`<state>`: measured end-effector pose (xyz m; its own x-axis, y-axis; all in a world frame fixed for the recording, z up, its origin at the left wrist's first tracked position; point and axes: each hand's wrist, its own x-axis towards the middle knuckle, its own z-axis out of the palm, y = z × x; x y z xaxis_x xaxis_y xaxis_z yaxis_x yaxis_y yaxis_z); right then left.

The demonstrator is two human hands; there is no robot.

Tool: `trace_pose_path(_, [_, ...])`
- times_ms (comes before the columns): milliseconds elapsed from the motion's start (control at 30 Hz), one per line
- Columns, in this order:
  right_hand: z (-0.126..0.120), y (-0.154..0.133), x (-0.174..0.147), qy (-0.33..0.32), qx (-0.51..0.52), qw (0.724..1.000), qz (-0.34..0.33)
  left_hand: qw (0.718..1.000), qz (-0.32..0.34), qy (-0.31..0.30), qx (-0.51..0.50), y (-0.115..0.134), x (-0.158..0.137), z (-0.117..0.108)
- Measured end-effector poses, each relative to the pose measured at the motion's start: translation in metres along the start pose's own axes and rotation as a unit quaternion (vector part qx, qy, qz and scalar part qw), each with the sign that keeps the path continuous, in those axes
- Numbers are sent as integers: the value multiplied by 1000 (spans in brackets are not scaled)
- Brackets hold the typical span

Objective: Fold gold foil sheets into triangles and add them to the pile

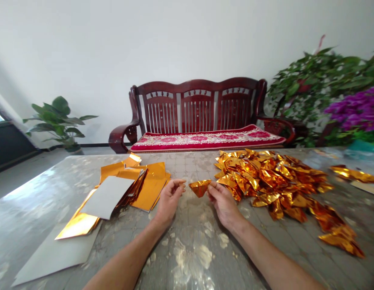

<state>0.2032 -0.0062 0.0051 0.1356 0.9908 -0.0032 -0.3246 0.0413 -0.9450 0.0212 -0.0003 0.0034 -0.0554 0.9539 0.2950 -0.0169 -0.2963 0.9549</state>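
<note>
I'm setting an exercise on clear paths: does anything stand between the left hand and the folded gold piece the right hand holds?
Nothing visible does: just a gap separates the left hand from the folded gold piece, which the right hand grips by one end.

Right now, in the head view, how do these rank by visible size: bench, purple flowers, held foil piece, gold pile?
Largest to smallest, as they look:
1. Bench
2. Gold pile
3. Purple flowers, cut off by the edge
4. Foil piece
</note>
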Motion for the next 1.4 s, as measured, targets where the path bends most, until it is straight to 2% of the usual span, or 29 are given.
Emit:
trace_pose_path(67, [0,-1,0,-5,34,999,34,999,-4,-23,-29,3,-1,3])
trace_pose_path(167, [0,-2,0,-4,42,998,53,999,-10,-25,-35,7,-3,8])
trace_pose_path(767, [4,3,-3,23,1,1000,20,997,-65,16,-32,9,-8,16])
trace_pose_path(1000, [9,2,-6,32,-30,999,5,998,-60,32,6,11,-12,17])
trace_pose_path(1167, [9,7,-7,17,-72,997,-12,995,-33,54,71,8,-11,13])
trace_pose_path(1233, [7,12,-5,31,-94,995,-9,992,-25,62,104,7,-8,9])
trace_pose_path(1300, [3,14,-3,73,-128,988,-44,985,-13,71,154,8,-7,6])
trace_pose_path(1367, [-1,13,-3,101,-198,964,-149,969,29,70,234,11,-8,3])
trace_pose_path(1400, [-2,10,-4,86,-251,938,-220,955,66,65,282,12,-9,3])
